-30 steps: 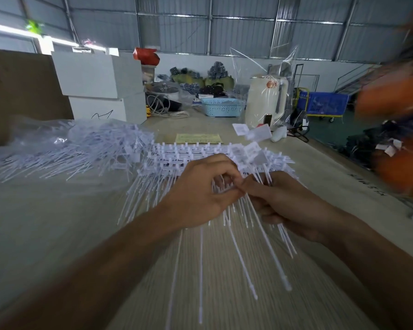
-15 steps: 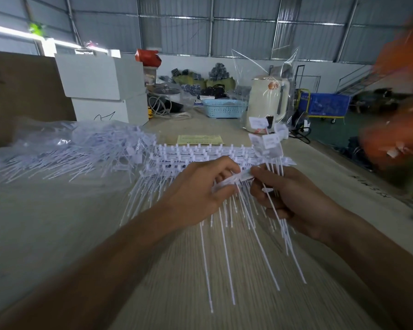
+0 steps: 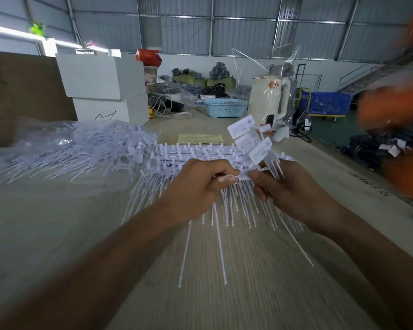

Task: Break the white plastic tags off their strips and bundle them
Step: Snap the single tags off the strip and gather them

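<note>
Strips of white plastic tags (image 3: 196,153) lie on the table in front of me, their thin tails fanned toward me. My left hand (image 3: 196,186) pinches a strip's end over them. My right hand (image 3: 289,186) grips a small bundle of loose tags (image 3: 250,139), whose flat white labels stick up above my fingers while their tails hang below the hand. The two hands meet at a tag (image 3: 244,173) between their fingertips.
A clear bag with a heap of loose white tags (image 3: 81,148) lies at the left. White boxes (image 3: 105,89), a blue basket (image 3: 224,107), a cream kettle (image 3: 270,98) and a yellow paper (image 3: 200,138) stand farther back. A blurred orange shape (image 3: 401,110) fills the right edge.
My right hand has lifted its bundle, so the labels now stand higher and more upright. The hands stay joined at the strip.
</note>
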The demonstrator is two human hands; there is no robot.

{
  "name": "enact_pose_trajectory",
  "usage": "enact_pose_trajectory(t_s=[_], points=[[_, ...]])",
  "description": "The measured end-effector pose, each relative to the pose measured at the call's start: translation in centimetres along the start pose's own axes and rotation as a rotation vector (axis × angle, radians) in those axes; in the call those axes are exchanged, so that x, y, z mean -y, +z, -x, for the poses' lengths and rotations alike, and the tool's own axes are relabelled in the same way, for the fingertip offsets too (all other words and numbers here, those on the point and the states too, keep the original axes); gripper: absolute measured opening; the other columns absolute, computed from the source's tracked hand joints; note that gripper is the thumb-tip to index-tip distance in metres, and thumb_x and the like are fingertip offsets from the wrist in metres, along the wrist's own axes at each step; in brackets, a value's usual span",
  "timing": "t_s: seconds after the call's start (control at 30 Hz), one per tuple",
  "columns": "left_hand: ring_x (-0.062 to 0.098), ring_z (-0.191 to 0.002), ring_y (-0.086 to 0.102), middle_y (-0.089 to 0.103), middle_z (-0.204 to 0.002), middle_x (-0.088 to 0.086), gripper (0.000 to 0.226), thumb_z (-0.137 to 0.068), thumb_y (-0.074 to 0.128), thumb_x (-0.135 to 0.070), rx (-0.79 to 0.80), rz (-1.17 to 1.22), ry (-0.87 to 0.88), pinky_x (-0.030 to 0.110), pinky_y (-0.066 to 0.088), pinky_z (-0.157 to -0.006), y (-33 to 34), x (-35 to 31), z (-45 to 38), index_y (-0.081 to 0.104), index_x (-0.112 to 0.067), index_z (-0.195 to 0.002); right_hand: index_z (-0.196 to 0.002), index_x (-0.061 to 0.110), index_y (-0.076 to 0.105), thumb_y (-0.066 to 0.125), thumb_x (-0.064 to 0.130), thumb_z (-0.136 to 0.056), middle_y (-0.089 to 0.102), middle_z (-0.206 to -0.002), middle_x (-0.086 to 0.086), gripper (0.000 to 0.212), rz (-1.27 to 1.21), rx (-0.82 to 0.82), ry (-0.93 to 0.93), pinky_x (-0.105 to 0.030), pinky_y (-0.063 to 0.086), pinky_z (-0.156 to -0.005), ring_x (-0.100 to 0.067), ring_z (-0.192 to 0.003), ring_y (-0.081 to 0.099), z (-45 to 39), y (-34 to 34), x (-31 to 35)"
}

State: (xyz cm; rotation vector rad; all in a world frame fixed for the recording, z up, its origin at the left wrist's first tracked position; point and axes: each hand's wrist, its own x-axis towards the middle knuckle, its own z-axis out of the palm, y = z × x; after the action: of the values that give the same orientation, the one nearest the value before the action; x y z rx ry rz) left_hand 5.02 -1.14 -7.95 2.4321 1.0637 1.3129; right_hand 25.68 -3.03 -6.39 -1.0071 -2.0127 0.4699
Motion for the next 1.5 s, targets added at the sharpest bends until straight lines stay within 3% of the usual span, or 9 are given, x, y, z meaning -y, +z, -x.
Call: enact_pose_trajectory(t_s=[0.27, 0.43, 0.57, 0.73, 0.83, 1.0, 1.13, 1.3, 1.5], points=[[-0.003, -0.086, 0.069, 0.074, -0.090, -0.014, 0.017, -0.084, 0.078, -0.016, -0.032, 0.114, -0.063, 0.014, 0.053, -0.077, -0.6, -0.2, -0.3, 0.076, -0.021, -0.100, -0.062, 0.029, 0.053, 0.060, 0.030, -0.100, 0.057, -0.052, 0.005, 0.039, -0.004, -0.091, 0.031, -0.012, 0.035, -0.048, -0.003, -0.043, 0.046, -0.3, -0.1, -0.8], [-0.001, -0.086, 0.069, 0.076, -0.094, -0.009, 0.017, -0.088, 0.075, -0.015, -0.050, 0.082, -0.005, 0.021, 0.055, -0.076, -1.1, -0.3, -0.4, 0.077, -0.018, -0.105, -0.076, 0.015, 0.073, 0.052, 0.037, -0.102, 0.053, -0.052, 0.001, 0.041, -0.187, 0.087, 0.201, -0.015, 0.033, -0.044, -0.010, -0.045, 0.040, -0.1, -0.6, -1.3], [0.019, -0.097, 0.066, 0.073, -0.102, 0.003, 0.019, -0.095, 0.065, -0.015, 0.132, -0.268, 0.225, 0.038, 0.053, -0.082, -1.5, 0.3, -0.2, 0.075, -0.010, -0.110, -0.067, 0.018, 0.066, 0.048, 0.033, -0.102, 0.057, -0.050, -0.002, 0.042, 0.065, 0.070, 0.139, -0.020, 0.041, -0.054, -0.011, -0.046, 0.050, -0.2, -0.5, -1.2], [0.015, -0.098, 0.065, 0.072, -0.108, -0.001, 0.031, -0.092, 0.067, -0.026, 0.100, -0.242, 0.181, 0.038, 0.054, -0.085, -1.1, 0.3, 0.1, 0.067, -0.025, -0.123, -0.065, 0.016, 0.060, 0.045, 0.026, -0.106, 0.054, -0.050, -0.001, 0.044, -0.082, -0.007, 0.184, -0.017, 0.039, -0.052, -0.010, -0.046, 0.047, -0.3, -0.3, -1.1], [0.004, -0.095, 0.068, 0.073, -0.102, -0.011, 0.035, -0.084, 0.077, -0.030, 0.043, -0.112, 0.034, 0.033, 0.056, -0.080, -1.1, -0.1, 0.0, 0.056, -0.040, -0.110, -0.072, 0.013, 0.056, 0.043, 0.036, -0.106, 0.060, -0.060, -0.007, 0.043, -0.281, -0.010, 0.271, -0.024, 0.045, -0.048, -0.015, -0.051, 0.052, -0.2, -0.4, -0.6], [-0.001, -0.082, 0.065, 0.071, -0.084, -0.012, 0.023, -0.075, 0.085, -0.026, -0.060, -0.062, 0.056, 0.015, 0.048, -0.069, -0.8, -0.5, 0.1, 0.069, -0.023, -0.092, -0.076, 0.021, 0.065, 0.046, 0.045, -0.102, 0.038, -0.050, 0.009, 0.040, -0.363, -0.027, 0.352, -0.020, 0.023, -0.040, -0.006, -0.041, 0.028, -0.1, 0.8, -0.3], [0.014, -0.080, 0.066, 0.073, -0.085, -0.002, 0.020, -0.077, 0.085, -0.023, -0.094, -0.096, 0.133, 0.038, 0.053, -0.074, -0.7, -1.1, 0.0, 0.077, -0.012, -0.092, -0.058, 0.029, 0.061, 0.058, 0.049, -0.095, 0.031, -0.052, 0.011, 0.042, -0.502, 0.094, 0.414, -0.020, 0.023, -0.040, -0.008, -0.044, 0.023, 0.1, 0.9, 0.3], [0.019, -0.084, 0.069, 0.075, -0.088, 0.002, 0.013, -0.080, 0.082, -0.014, -0.101, -0.043, 0.174, 0.043, 0.054, -0.077, -0.7, -1.8, -0.1, 0.079, -0.007, -0.091, -0.059, 0.028, 0.051, 0.067, 0.043, -0.088, 0.024, -0.056, 0.008, 0.037, -0.606, 0.169, 0.440, -0.020, 0.021, -0.039, -0.008, -0.045, 0.020, 0.1, 0.4, 0.2], [0.004, -0.111, 0.062, 0.071, -0.119, -0.005, 0.039, -0.085, 0.064, -0.008, -0.014, -0.043, 0.146, 0.018, 0.046, -0.098, -1.5, -1.5, -0.1, 0.069, -0.013, -0.123, -0.075, 0.021, 0.059, 0.070, 0.035, -0.087, 0.021, -0.061, 0.005, 0.021, -0.687, 0.032, 0.508, -0.020, 0.020, -0.038, -0.010, -0.046, 0.017, -0.5, -0.2, -0.5]])
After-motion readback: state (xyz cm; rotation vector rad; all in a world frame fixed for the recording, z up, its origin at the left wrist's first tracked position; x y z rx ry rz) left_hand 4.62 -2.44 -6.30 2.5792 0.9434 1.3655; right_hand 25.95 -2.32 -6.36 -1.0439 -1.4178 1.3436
